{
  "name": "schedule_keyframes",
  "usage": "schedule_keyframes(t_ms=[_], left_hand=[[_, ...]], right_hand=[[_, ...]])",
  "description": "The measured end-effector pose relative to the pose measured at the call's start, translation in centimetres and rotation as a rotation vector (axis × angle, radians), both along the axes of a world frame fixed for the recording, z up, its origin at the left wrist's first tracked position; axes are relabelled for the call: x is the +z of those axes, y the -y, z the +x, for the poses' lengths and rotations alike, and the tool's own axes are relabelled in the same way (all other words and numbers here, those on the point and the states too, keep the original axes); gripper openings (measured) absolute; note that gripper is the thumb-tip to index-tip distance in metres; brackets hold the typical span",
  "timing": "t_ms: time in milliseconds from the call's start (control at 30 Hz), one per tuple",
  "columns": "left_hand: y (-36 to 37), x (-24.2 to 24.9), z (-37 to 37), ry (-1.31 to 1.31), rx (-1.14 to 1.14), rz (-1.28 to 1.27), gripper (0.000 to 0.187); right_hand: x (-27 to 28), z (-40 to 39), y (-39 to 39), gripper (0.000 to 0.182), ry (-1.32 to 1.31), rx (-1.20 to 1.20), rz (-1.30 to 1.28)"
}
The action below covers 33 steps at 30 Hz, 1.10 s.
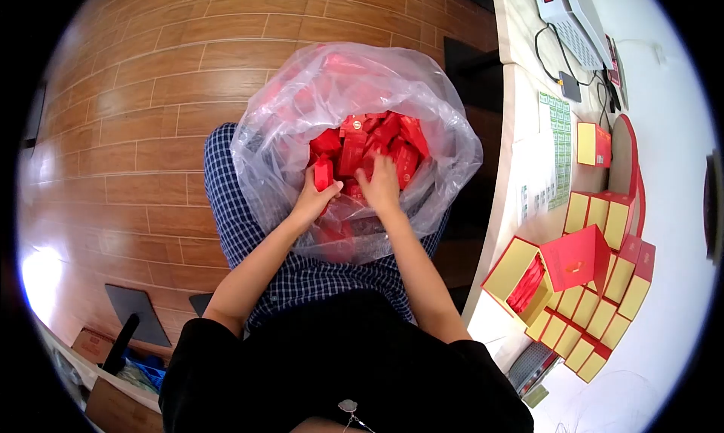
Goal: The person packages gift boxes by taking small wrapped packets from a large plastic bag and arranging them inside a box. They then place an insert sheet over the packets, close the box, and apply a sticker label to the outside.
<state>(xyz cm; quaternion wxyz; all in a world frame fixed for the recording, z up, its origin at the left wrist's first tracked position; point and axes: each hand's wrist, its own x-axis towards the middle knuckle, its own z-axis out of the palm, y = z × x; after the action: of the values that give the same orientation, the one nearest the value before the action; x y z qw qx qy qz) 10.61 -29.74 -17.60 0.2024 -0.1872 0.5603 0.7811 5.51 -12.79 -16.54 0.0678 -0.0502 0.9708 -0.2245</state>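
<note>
A large clear plastic bag (445, 139) rests open on my lap, filled with small red packets (352, 150), some with gold print. Inside its mouth, my left hand (311, 199) is closed around one small red packet (323, 173), held upright between thumb and fingers. My right hand (381, 184) reaches in beside it, over the packets at the right. Its fingers are bent and smeared by motion, so whether they grip a packet cannot be made out.
On the table to my right stands an open red-and-yellow box (513, 259) with red packets inside. Beyond it are several stacked boxes (603, 312), a sheet of green labels (559, 146) and a white machine (569, 18) with cables. Tiled floor (166, 154) lies left.
</note>
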Motion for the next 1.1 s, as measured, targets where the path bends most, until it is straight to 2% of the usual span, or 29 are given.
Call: schedule_keyframes(t_ms=[33,67,133,200,267,333,400,433,467,500,533,600,667,733,800,867,933,1033,1067,1100], left_hand=[[-0.1,0.7,-0.1,0.023,0.002,-0.024,0.076],[-0.1,1.1,-0.2,0.043,0.003,-0.049,0.077],[-0.1,0.7,-0.3,0.054,0.005,-0.018,0.078],[0.1,0.7,-0.4,0.067,0.013,0.008,0.078],[0.3,0.6,-0.6,0.162,0.032,0.056,0.066],[0.6,0.4,-0.6,0.161,0.009,0.047,0.067],[0.6,0.3,-0.5,0.162,-0.017,0.044,0.068],[0.5,0.4,-0.5,0.153,-0.004,0.051,0.075],[0.4,0.6,-0.4,0.145,0.006,0.059,0.083],[0.2,0.7,-0.3,0.148,-0.001,0.063,0.083],[0.1,0.7,-0.4,0.140,0.022,0.094,0.083],[-0.3,0.9,-0.4,0.132,0.030,0.128,0.084],[-0.5,1.2,-0.5,0.088,0.010,0.122,0.081],[-0.3,1.0,-0.5,0.109,-0.035,0.114,0.087],[-0.3,0.5,-0.4,0.009,-0.029,-0.102,0.094],[-0.2,0.2,-0.2,0.018,-0.019,-0.057,0.096],[-0.1,0.1,-0.3,0.026,-0.008,-0.010,0.097],[-0.2,0.8,-0.6,0.059,0.004,-0.048,0.092],[-0.3,1.3,-0.8,0.060,0.006,-0.047,0.092],[-0.2,1.6,-0.9,0.090,-0.002,0.021,0.091]], right_hand=[[-0.4,-1.1,-0.7,0.060,-0.103,0.023,0.011],[-0.7,-2.1,-1.2,0.060,-0.105,0.015,0.011],[-1.8,-3.4,-2.3,0.068,-0.227,0.289,0.296],[-2.8,-3.3,-2.9,0.070,-0.205,0.366,0.311],[-3.3,-3.1,-3.1,0.068,0.087,0.358,0.460],[-3.1,-2.1,-3.6,0.061,0.041,0.355,0.462],[-1.4,-0.8,-4.0,0.043,0.119,0.285,0.177],[-0.9,-0.1,-4.0,0.043,0.123,0.285,0.179],[-0.4,0.8,-4.1,0.037,0.040,0.178,0.035],[0.1,1.6,-4.1,0.032,-0.044,0.066,-0.107],[0.5,2.3,-4.0,0.032,-0.044,0.056,-0.102],[1.7,3.6,-3.0,0.030,-0.136,-0.071,-0.249],[2.7,4.7,-1.5,0.028,-0.101,-0.090,-0.280],[3.1,5.9,0.6,0.027,-0.098,-0.071,-0.317],[3.1,7.0,2.6,0.030,-0.053,-0.106,-0.373],[3.4,7.3,3.4,0.037,0.083,0.036,-0.296],[4.4,7.0,3.6,0.034,0.080,0.099,-0.442],[3.5,4.5,1.3,0.031,0.065,0.085,-0.477],[2.4,3.1,0.2,0.026,-0.071,0.025,-0.406],[2.1,1.8,-0.8,0.028,-0.093,-0.081,-0.298]])
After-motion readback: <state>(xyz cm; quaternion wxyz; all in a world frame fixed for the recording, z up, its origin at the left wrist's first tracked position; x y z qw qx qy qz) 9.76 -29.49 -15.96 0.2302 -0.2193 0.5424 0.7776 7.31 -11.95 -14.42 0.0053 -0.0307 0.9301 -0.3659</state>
